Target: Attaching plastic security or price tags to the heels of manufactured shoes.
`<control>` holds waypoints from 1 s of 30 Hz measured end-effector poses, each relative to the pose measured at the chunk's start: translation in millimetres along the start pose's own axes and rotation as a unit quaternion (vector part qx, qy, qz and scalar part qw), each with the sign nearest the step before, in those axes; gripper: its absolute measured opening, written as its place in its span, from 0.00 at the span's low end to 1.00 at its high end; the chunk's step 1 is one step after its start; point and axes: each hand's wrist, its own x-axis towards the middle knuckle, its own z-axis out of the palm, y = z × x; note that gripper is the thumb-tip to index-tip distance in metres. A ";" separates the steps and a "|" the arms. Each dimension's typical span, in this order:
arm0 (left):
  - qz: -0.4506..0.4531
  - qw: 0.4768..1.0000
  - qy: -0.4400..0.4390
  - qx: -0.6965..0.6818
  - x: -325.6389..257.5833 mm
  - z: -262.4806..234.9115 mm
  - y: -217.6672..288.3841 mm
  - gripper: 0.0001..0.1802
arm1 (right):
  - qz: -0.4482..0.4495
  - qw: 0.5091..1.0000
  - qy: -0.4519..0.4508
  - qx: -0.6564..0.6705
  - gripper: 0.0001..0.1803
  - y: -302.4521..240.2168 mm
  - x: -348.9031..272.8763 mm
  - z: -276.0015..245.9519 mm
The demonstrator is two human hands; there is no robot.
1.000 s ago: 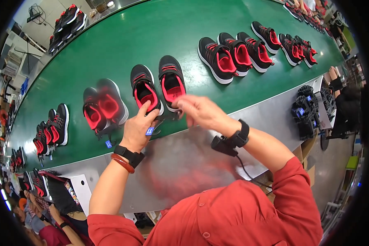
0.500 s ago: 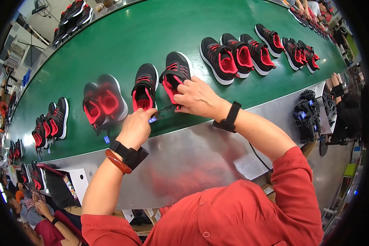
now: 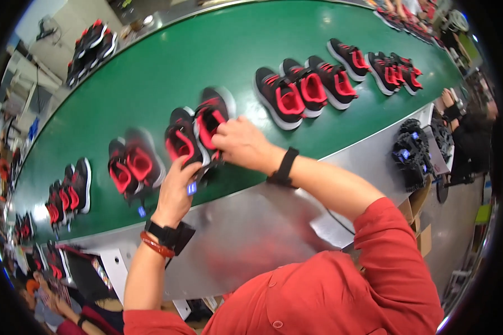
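Since the earlier pictures the pair of shoes under the hands has travelled leftward on the green belt with its neighbours, and the right hand has come forward from the metal ledge onto it.

Nearest the wearer, the red sleeve fills the lower edge and hides part of the silvery surface. The left hand, wearing a black wrist strap and a red band, reaches up to the heel of the left shoe of the pair; its fingers curl around the heel, and a small blue tag shows just below them. Whether it grips the shoe firmly or only steadies it cannot be told, because the fingertips are hidden behind the shoe. The right hand is closed over the near end of the right shoe, covering its heel, so the grasp itself is out of sight.

The pair is black with bright red lining and straps and pale soles, lying side by side with toes pointing away at the near edge of the belt, blurred by motion.

Just left, a second pair lies on the belt, also smeared. Farther right, more shoes sit in a row. At the far right rim, a stack of dark parts is hard to make out.
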 end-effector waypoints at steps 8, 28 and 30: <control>-0.049 0.994 -0.044 0.091 -16.7 31.1 -5.7 0.35 | 0.125 0.976 -0.087 0.155 0.38 -40.4 -69.8 -5.4; 0.147 0.939 0.072 0.302 -42.8 35.0 73.1 0.37 | 0.389 0.866 0.257 -0.183 0.30 20.8 -299.5 -144.2; 0.155 0.947 0.062 0.273 -39.2 45.2 88.5 0.34 | 0.440 0.825 0.260 -0.241 0.35 23.8 -326.0 -192.5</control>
